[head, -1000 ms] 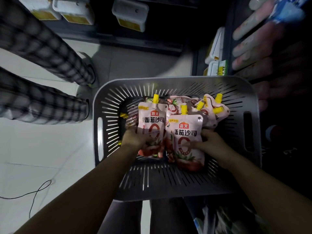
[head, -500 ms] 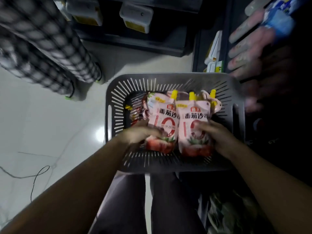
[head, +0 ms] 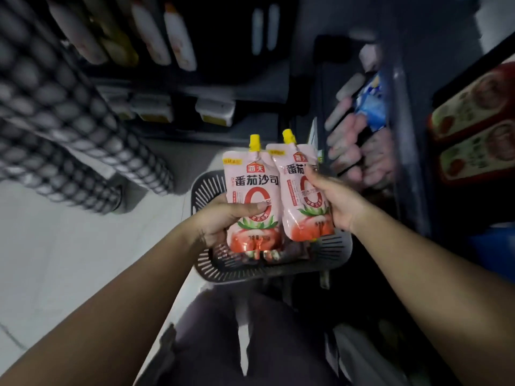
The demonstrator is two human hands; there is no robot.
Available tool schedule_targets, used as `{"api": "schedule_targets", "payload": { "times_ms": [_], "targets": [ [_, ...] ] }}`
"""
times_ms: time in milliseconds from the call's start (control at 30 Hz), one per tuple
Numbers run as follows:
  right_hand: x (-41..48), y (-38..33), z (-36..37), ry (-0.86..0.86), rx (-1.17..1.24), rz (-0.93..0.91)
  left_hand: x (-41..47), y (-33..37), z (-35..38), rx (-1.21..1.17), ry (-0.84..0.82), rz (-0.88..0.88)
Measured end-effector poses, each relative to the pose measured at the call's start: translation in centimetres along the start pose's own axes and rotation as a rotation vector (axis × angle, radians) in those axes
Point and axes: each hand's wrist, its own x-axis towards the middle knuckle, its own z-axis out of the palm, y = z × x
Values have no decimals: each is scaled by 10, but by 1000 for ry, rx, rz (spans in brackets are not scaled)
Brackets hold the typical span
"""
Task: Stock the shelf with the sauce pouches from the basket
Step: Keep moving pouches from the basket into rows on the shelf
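Two pink tomato sauce pouches with yellow caps are held upright above the grey slotted basket (head: 211,267). My left hand (head: 220,220) grips the left pouch (head: 252,190) by its lower half, thumb across the front. My right hand (head: 338,201) grips the right pouch (head: 296,196) from its right side. The two pouches overlap slightly. More pouches lie in the basket beneath them, mostly hidden. The dark shelf (head: 401,112) stands to the right.
Another person's legs in checked trousers (head: 69,129) stand at the left on the pale floor (head: 69,260). Blurred pink and blue packets (head: 359,129) fill the right-hand shelf, with red-labelled tubs (head: 473,126) further right. White bottles (head: 156,37) line the far shelf.
Both hands have lifted a pouch each up out of the basket. The camera has tilted up, so the basket now sits lower and smaller in view.
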Motion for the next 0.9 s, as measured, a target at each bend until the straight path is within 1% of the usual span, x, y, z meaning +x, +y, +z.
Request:
{"api": "schedule_targets", "payload": {
  "times_ms": [133, 233, 333, 433, 500, 567, 700, 900],
  "targets": [
    [-35, -20, 21, 61, 10, -193, -32, 40, 13, 69, -22, 145],
    [-68, -32, 39, 133, 126, -308, -57, 67, 23, 113, -57, 222],
    [-107, -40, 54, 197, 250, -388, -80, 91, 34, 173, -111, 270],
    [-152, -41, 68, 210, 231, -457, -103, 106, 47, 206, -189, 297],
    [-181, -37, 74, 235, 221, -553, -118, 113, 58, 238, -257, 306],
    [-209, -31, 77, 286, 233, -655, -131, 118, 70, 273, -336, 316],
    [-271, -11, 80, 389, 237, -799, -155, 118, 107, 364, -487, 347],
    [-365, 22, 72, 610, 255, -911, -189, 93, 177, 416, -675, 419]
  ]
}}
